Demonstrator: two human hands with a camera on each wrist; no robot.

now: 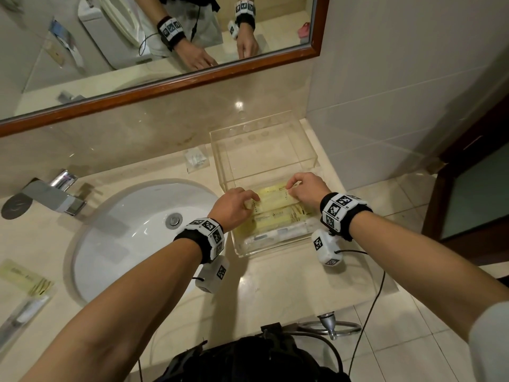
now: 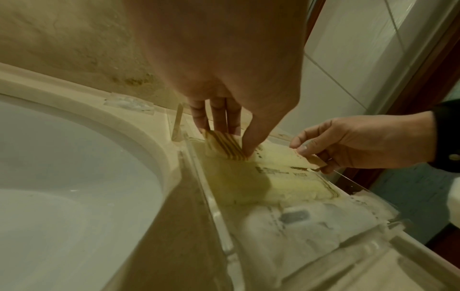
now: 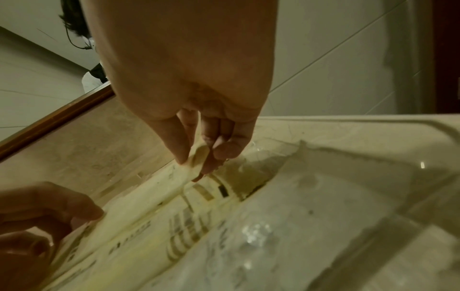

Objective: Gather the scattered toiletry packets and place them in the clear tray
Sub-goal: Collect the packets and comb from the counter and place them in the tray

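Nearest the camera, both forearms are extended forward from the bottom of the head view, each banded at the wrist with a black strap carrying square markers. They converge over the clear tray (image 1: 308,150), which stands on the beige surface (image 1: 275,285) to the right of the white sink (image 1: 132,224).

The left hand (image 1: 234,206) is held palm down over the tray's left wall, its fingers (image 2: 219,120) angled down onto the striped end of a yellow packet (image 1: 275,195); its thumb is set against the same end, so the grip appears to be a pinch, though blur makes this less than certain. The right hand (image 1: 308,188) is bent at the wrist over the tray's right side, and the packet's other end is pinched between its thumb and fingertips (image 3: 224,151). The packet is thus held by both ends, low inside the tray, over another yellow packet (image 1: 278,219) lying flat. A white packet (image 1: 275,234) lies against the tray's near wall.

At the left edge of the surface, two further packets (image 1: 24,288) are seen. Farther back, a small clear packet (image 1: 196,159) lies just beside the tray's far left corner, and a chrome tap (image 1: 52,194) stands behind the sink. Beyond, both hands are reflected in the wood-framed mirror (image 1: 176,84).
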